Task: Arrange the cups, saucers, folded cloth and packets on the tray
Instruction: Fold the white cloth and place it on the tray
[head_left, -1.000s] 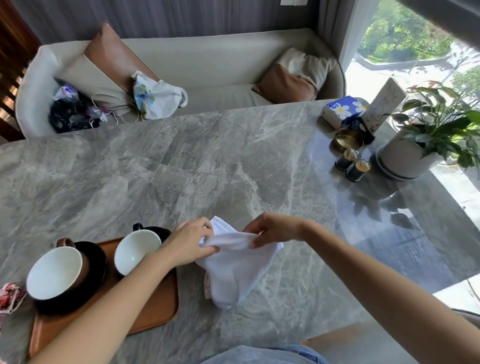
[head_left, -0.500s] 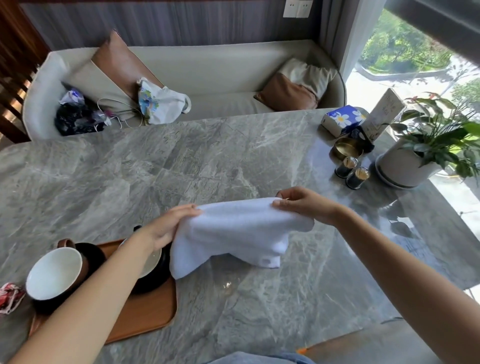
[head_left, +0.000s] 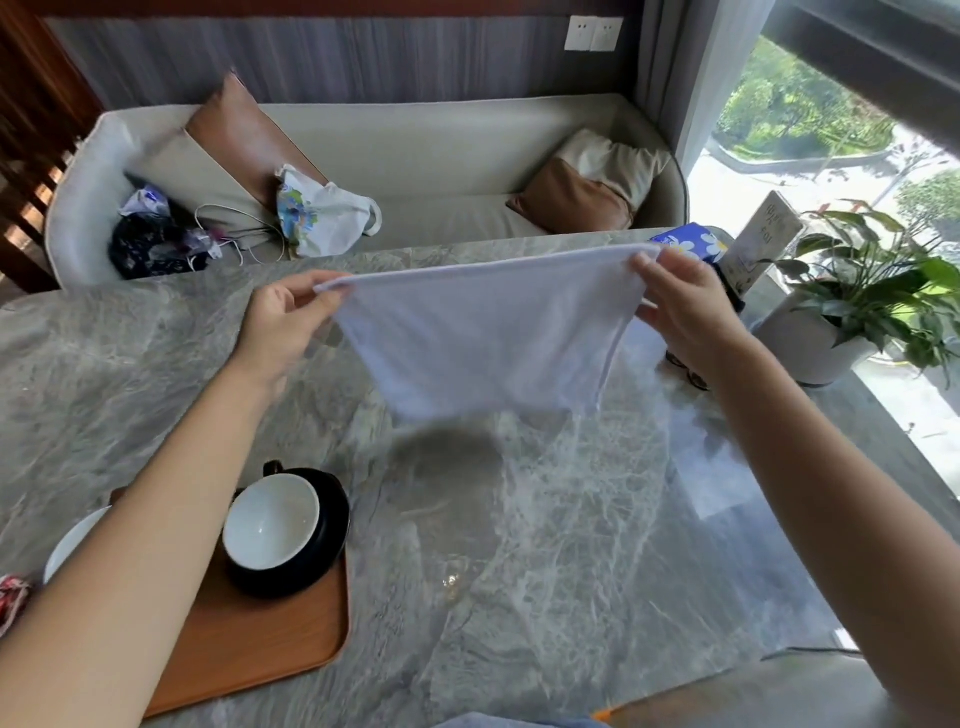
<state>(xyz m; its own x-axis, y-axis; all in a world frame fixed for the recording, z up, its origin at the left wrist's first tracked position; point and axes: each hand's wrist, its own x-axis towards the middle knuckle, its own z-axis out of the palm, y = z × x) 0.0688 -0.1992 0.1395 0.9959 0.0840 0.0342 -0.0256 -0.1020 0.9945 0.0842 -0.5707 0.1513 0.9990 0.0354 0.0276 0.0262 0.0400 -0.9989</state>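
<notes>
Cloth (head_left: 483, 343): white, hangs stretched between left hand (head_left: 280, 322) and right hand (head_left: 685, 306), above the bench (head_left: 571, 571).
Hands: each pinches a top corner.
Fold: likely best to bring corners together evenly, edges matched, before setting it on the tray (head_left: 249, 639) below the left hand.
Surface: glossy grey marble.
Room: sofa (head_left: 467, 156) beyond the hands.

No legible text anywhere. Upright card (head_left: 768, 236) at the table's (head_left: 571, 545) far right edge, near the plant pot (head_left: 815, 351): dark printed characters, too small and blurred to read. Blue tissue pack (head_left: 693, 243) beside it: white flower print, any lettering unreadable. Bag (head_left: 324, 218) on the sofa (head_left: 441, 150): coloured pattern, no words made out.
</notes>
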